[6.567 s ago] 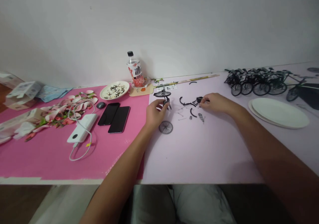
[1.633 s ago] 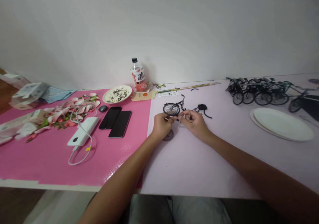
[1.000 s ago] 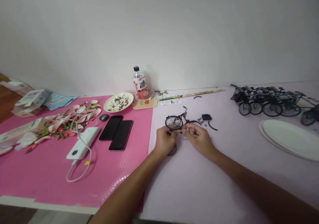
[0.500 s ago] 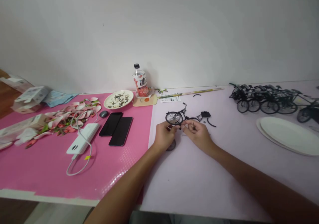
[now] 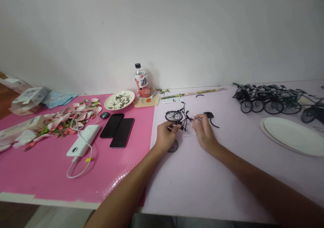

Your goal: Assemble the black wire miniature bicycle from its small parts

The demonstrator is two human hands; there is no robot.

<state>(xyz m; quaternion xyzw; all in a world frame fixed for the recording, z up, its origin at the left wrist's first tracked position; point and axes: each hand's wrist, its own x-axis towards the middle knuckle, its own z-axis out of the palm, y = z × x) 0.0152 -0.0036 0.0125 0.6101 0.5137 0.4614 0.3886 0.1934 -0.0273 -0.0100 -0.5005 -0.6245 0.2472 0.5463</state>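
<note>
Left of centre, two dark phones (image 5: 122,132) lie overlapping on the pink cover (image 5: 50,174). Just right of the colour border, a loose spoked wheel (image 5: 173,147) lies below the left hand (image 5: 165,136), partly hidden by it. That hand's thumb and fingers grasp the small black bicycle (image 5: 173,116) low on its frame, near the middle of the picture, its one fitted wheel to the upper left. A light, steady pinch close to the working spot would suit such thin parts, with no pressure on the spokes. To the right, the right hand (image 5: 205,133) has its fingertips drawn together beside the frame; whether they grip some tiny piece I cannot tell. Small, straight pushes, braced by the other hand, should avoid bending anything. Beyond it lie a black flat part (image 5: 209,114) and a curved strip (image 5: 214,123).
</note>
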